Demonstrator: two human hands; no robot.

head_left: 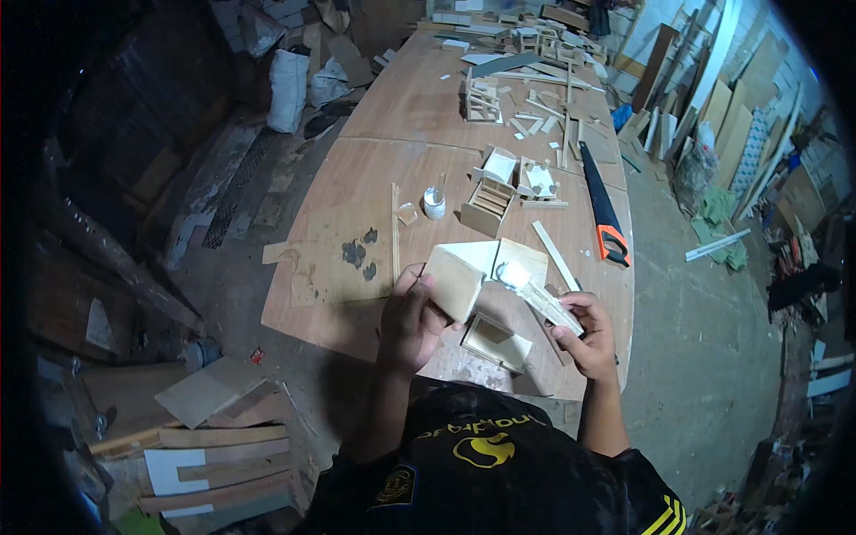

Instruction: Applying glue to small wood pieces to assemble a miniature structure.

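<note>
My left hand [410,323] grips a small pale wooden panel [453,283] by its left and lower edges, holding it up above the near end of the table. A white-faced piece [478,254] shows right behind it; I cannot tell whether the two are joined. Between the fingers and thumb of my right hand [588,341] is a flat wooden stick [548,305], its far end thick with white paste and close to the panel's right side. Below, between both hands, a small open wooden box [496,342] lies on the table. A light wooden piece [528,259] is partly hidden behind the stick.
A small cup of white paste [434,205] stands ahead, left of small wooden assemblies [489,207]. A handsaw [603,201] with an orange handle lies along the table's right edge. A stained thin board [334,259] is at left. Wood scraps [539,116] litter the far table.
</note>
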